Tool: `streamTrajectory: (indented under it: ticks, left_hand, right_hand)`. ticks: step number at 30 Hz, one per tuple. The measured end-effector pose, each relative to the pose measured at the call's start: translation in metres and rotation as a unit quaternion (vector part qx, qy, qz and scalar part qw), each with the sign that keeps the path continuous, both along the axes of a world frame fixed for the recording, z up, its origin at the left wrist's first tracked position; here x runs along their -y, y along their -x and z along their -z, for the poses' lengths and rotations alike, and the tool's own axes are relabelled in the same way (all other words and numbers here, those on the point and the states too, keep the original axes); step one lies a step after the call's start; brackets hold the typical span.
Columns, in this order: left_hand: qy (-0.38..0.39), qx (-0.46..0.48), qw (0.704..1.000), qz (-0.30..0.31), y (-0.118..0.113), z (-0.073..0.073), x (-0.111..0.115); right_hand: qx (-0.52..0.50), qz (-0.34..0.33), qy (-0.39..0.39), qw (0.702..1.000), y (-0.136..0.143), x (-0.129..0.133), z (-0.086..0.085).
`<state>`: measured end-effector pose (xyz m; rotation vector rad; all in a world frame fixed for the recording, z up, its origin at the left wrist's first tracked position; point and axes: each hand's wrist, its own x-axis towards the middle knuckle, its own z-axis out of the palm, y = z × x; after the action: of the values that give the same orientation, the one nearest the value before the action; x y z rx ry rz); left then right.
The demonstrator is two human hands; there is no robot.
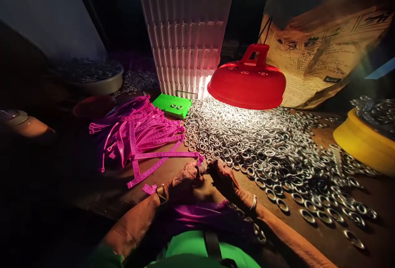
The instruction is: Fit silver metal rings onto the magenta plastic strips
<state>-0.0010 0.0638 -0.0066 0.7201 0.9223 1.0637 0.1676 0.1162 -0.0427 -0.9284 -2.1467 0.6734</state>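
Observation:
My left hand (187, 174) and my right hand (224, 178) meet at the near edge of the work surface, fingertips almost touching. Fingers of the left hand are pinched together, and a short end of a pink plastic strap (200, 160) shows just above them. My right hand is curled closed beside it; whatever lies between its fingers is hidden. A pile of pink straps (142, 132) with moulded ends spreads to the left of my hands. To the right and beyond lies a wide heap of shiny metal rings (247, 136).
A red lamp (247, 82) hangs low over the rings. Behind stand a ribbed translucent sheet (188, 33) and a printed sack (321, 58). A green perforated block (173, 105) carries two rings. Filled basins, one yellow (364, 140), one pale (101, 85), flank the surface.

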Motion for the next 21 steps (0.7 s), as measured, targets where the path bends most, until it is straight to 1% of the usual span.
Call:
streamTrajectory:
  ticks: [2, 3, 4, 6, 8, 9, 10, 12, 15, 17, 21]
  left_hand:
    - [-0.002, 0.011, 1.0, -0.009, 0.0, 0.0, 0.0]
    - [-0.006, 0.012, 1.0, -0.016, -0.001, 0.001, -0.001]
    - [-0.009, 0.012, 1.0, -0.027, -0.001, 0.002, -0.002]
    - [-0.012, 0.025, 0.998, -0.052, -0.003, 0.006, -0.005]
    - [-0.008, 0.056, 0.996, -0.069, -0.005, 0.011, -0.009]
    - [-0.002, 0.07, 0.994, -0.078, -0.005, 0.013, -0.011]
    - [0.005, 0.08, 0.993, -0.084, -0.006, 0.015, -0.012]
    - [0.016, 0.081, 0.992, -0.092, -0.008, 0.015, -0.014]
    - [0.015, 0.067, 0.994, -0.091, -0.01, 0.011, -0.014]
    - [-0.001, 0.05, 0.995, -0.087, -0.011, 0.008, -0.013]
    - [-0.042, 0.018, 0.997, -0.069, -0.016, 0.009, -0.013]
  right_hand:
    - [-0.05, 0.009, 0.059, 0.997, 0.005, 0.001, -0.014]
    - [-0.098, 0.021, 0.107, 0.989, 0.006, 0.001, -0.021]
    - [-0.155, 0.032, 0.163, 0.974, 0.007, -0.001, -0.028]
    - [-0.269, 0.036, 0.281, 0.92, 0.007, -0.007, -0.037]
    - [-0.344, 0.017, 0.366, 0.864, 0.003, -0.014, -0.041]
    - [-0.362, 0.006, 0.394, 0.845, 0.001, -0.016, -0.041]
    - [-0.365, -0.003, 0.413, 0.834, -0.001, -0.018, -0.04]
    - [-0.346, -0.002, 0.436, 0.831, -0.004, -0.017, -0.036]
    - [-0.294, 0.032, 0.441, 0.847, -0.002, -0.011, -0.027]
    - [-0.272, 0.051, 0.427, 0.861, 0.001, -0.006, -0.022]
    - [-0.231, 0.048, 0.383, 0.893, 0.003, -0.002, -0.018]
